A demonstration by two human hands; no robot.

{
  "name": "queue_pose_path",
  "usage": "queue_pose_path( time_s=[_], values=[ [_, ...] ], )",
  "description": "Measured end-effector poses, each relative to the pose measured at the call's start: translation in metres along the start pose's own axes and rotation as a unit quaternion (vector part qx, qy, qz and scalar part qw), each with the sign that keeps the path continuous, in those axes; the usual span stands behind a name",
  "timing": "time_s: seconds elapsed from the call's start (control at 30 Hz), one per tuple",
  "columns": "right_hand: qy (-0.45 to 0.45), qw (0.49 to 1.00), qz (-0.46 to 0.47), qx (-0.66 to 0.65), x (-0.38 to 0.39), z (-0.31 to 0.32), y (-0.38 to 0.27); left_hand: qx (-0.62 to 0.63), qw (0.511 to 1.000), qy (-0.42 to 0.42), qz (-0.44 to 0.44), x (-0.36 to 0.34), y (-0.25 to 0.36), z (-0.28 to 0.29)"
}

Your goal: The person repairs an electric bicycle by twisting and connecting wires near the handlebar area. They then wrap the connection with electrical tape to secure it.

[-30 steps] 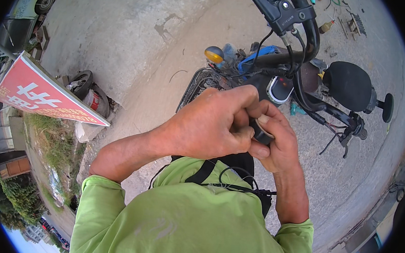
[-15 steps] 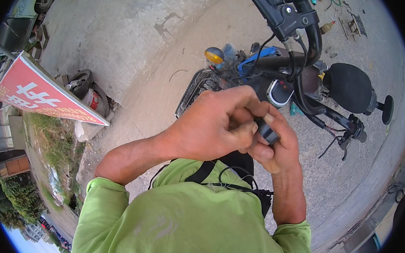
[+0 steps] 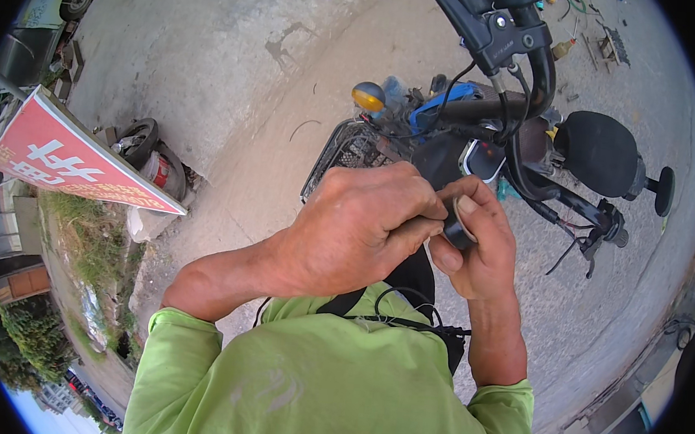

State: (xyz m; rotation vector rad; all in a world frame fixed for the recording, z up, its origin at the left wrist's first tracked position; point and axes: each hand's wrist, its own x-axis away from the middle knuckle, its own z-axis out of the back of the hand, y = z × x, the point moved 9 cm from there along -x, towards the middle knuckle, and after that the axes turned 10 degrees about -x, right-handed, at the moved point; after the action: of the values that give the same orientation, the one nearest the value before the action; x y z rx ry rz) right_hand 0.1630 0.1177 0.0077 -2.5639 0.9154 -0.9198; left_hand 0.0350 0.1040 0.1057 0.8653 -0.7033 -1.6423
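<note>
In front of my chest, my right hand [image 3: 480, 244] grips a small black part [image 3: 455, 224] with a rounded, smooth side, held between thumb and fingers. My left hand [image 3: 363, 226] is closed in a pinch, its fingertips meeting the near-left edge of that part. What lies between the left fingertips is hidden. Just beyond both hands stands a vehicle with black handlebars [image 3: 542, 77], a display [image 3: 483, 158], an amber turn signal [image 3: 368, 96] and a black wire basket [image 3: 344, 155].
A round black mirror [image 3: 599, 153] sticks out on the right of the handlebars. At left, a red sign [image 3: 75, 155] leans near an old tyre [image 3: 137, 139] and a bucket. Tools and a bottle [image 3: 563, 48] lie on the concrete at the far right.
My left hand has turned, its back now facing up more, and its fingers have closed into a tighter pinch. The black part has tilted in my right hand, showing its rounded side.
</note>
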Motion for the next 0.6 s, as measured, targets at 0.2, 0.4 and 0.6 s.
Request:
queue_pose_path(
  time_s=[0.2,0.4,0.6],
  values=[
    [-0.002,1.000,-0.007,0.021,0.002,0.000,0.008,-0.037,0.999,0.003,-0.008,0.001,-0.005,-0.008],
    [-0.011,0.999,-0.024,0.029,0.004,-0.005,0.011,-0.021,0.994,0.095,-0.041,0.006,-0.007,-0.005],
    [-0.035,0.998,-0.045,0.037,0.008,0.000,0.020,-0.013,0.992,0.123,-0.008,0.013,-0.021,-0.005]
  ],
)
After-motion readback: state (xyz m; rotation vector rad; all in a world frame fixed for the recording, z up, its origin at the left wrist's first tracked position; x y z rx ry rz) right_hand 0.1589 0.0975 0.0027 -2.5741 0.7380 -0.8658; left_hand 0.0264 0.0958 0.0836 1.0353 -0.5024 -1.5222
